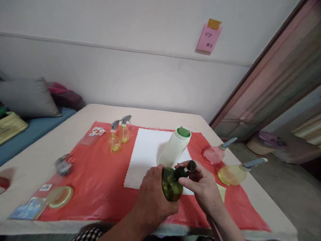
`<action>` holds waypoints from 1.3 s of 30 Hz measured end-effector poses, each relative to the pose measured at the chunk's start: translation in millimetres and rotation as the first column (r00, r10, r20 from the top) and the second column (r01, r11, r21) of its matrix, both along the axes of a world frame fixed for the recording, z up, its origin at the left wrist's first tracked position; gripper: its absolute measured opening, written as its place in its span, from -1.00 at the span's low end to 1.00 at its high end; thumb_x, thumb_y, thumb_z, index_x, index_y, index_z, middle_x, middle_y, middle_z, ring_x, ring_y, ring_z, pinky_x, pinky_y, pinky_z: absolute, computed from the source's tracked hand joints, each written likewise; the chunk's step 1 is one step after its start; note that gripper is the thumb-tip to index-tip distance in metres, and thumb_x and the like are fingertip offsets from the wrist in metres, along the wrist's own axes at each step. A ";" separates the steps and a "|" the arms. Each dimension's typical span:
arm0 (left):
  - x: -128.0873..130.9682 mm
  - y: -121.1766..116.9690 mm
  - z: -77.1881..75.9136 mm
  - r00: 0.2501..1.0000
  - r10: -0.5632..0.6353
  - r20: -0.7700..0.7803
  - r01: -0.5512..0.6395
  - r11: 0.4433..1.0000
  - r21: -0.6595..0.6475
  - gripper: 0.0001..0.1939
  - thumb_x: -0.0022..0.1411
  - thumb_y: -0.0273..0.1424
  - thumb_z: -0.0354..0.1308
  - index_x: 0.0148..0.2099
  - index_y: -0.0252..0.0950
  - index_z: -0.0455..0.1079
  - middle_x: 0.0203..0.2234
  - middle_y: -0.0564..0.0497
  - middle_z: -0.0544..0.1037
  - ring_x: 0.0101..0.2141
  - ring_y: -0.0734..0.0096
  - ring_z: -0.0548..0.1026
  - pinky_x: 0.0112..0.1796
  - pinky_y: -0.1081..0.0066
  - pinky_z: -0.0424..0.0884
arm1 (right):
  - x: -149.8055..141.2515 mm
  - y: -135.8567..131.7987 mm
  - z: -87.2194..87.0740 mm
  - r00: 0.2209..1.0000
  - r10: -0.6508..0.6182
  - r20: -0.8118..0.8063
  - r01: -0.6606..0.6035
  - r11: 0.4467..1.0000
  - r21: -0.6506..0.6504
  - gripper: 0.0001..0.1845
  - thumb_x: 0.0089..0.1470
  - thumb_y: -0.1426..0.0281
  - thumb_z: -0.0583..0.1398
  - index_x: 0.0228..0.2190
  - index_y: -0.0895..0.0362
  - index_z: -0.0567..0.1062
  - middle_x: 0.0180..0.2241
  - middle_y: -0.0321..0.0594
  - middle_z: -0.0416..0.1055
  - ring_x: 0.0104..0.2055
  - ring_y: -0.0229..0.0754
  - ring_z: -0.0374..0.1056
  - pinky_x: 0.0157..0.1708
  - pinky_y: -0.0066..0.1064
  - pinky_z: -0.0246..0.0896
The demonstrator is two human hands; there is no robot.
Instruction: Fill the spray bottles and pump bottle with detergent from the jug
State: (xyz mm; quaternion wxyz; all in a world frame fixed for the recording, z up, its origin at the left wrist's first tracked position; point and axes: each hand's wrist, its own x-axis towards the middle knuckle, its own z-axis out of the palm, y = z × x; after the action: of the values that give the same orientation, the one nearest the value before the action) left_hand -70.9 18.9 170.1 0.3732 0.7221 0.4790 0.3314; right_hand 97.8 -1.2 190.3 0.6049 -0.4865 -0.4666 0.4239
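Note:
My left hand (151, 192) wraps around the body of a translucent green spray bottle (170, 187), held tilted at the front of the table. At its top, the fingers and thumb of my right hand (204, 185) close on the black spray head (181, 172). Whether the head is fully screwed on cannot be seen. Just behind both hands stands a tall cream canister (172, 150) with an open green mouth (183, 132), something greenish sticking up inside. Beneath it lies a white sheet (144, 155) with a scalloped edge.
A red plastic cover (100, 190) spreads over the table. Two yellow spray bottles (114, 143) stand at the back left. At right lie a pink spray bottle (213, 155) and a yellow one (230, 174). Tape (65, 197) and a blue packet (27, 209) are at front left.

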 end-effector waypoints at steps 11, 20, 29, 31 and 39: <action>4.2 0.8 8.2 0.999 0.014 -0.032 -0.019 0.988 -0.156 -0.13 -0.21 -0.41 0.28 0.21 -0.24 0.13 0.02 -0.12 0.45 0.02 0.07 0.43 0.03 0.17 0.36 | -9.1 -2.7 -5.8 0.946 0.104 -0.306 -0.105 0.994 0.011 -0.43 -0.05 0.15 0.41 -0.01 0.06 0.53 0.01 -0.13 0.42 0.09 0.00 0.27 0.08 -0.27 0.16; 9.7 -4.7 12.2 0.994 0.099 -0.046 -0.106 0.976 -0.190 -0.09 -0.26 -0.45 0.32 0.22 -0.26 0.17 0.01 -0.12 0.47 0.00 0.08 0.47 -0.04 0.23 0.40 | -10.9 3.1 -4.2 0.931 0.156 -0.330 -0.148 0.988 0.049 -0.56 -0.10 0.19 0.48 -0.17 0.05 0.60 -0.08 -0.16 0.48 -0.01 -0.07 0.35 -0.03 -0.34 0.24; 11.7 -8.9 33.5 0.986 0.107 -0.129 -0.135 0.963 -0.231 -0.19 -0.19 -0.45 0.27 0.18 -0.18 0.16 -0.16 0.03 0.55 -0.23 0.23 0.57 -0.25 0.35 0.44 | -8.0 -6.1 8.4 0.848 0.324 -0.420 -0.320 0.944 0.082 -0.46 -0.05 0.22 0.43 -0.03 0.14 0.57 -0.15 -0.14 0.47 -0.12 -0.14 0.38 -0.13 -0.41 0.24; 12.6 -9.4 35.0 0.982 0.108 -0.156 -0.142 0.964 -0.225 -0.21 -0.18 -0.42 0.27 0.17 -0.15 0.17 -0.16 0.04 0.56 -0.22 0.22 0.58 -0.25 0.35 0.44 | -8.2 -4.9 8.1 0.853 0.306 -0.422 -0.301 0.950 0.079 -0.54 -0.05 0.26 0.43 -0.09 0.14 0.59 -0.19 -0.16 0.48 -0.17 -0.17 0.39 -0.17 -0.43 0.25; 14.9 -9.7 30.3 0.965 0.103 -0.240 -0.154 0.967 -0.205 -0.19 -0.11 -0.31 0.25 0.21 -0.10 0.08 -0.11 -0.01 0.57 -0.18 0.08 0.60 -0.24 0.30 0.47 | -7.9 -3.5 7.4 0.873 0.295 -0.388 -0.274 0.956 0.110 -0.42 -0.18 0.23 0.49 -0.09 0.13 0.58 -0.23 -0.20 0.47 -0.17 -0.14 0.37 -0.21 -0.41 0.23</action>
State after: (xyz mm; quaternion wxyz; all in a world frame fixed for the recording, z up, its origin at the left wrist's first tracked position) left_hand -56.0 9.2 200.4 0.3717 0.6764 0.5986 0.2145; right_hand 89.9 -4.8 197.7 0.6309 -0.2998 -0.4100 0.5865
